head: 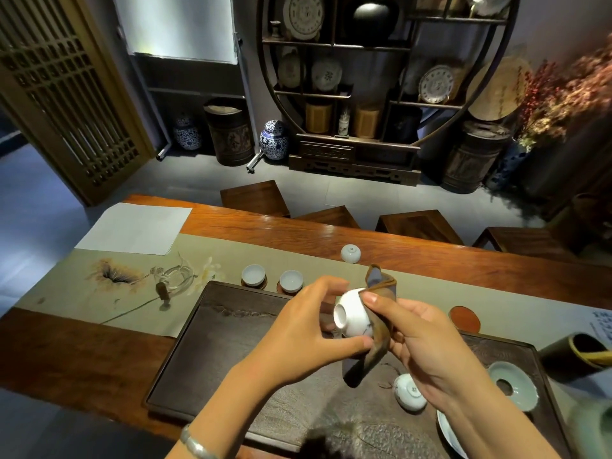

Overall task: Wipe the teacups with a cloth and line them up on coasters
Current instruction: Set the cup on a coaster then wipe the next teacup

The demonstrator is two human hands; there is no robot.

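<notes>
my left hand [308, 329] pinches the small white porcelain teacup [352, 318] above the dark carved tea tray [212, 352], foot ring pointing left toward me, mouth away right | my right hand [420, 339] clamps the brown folded cloth [374, 339] against its side | two white cups [253, 274] sit upright on round coasters [464, 319] along the green runner [99, 293], wooden table [430, 256]

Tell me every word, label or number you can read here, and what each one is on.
Nothing here reads clearly.
Upturned teacup on the runner: blue mark on its base, too small.
Upturned teacup on the tray: base mark, blurred.
Runner's right end: blue lines of writing, too blurred.
Shelf plates and the round fan: characters, illegible.
</notes>
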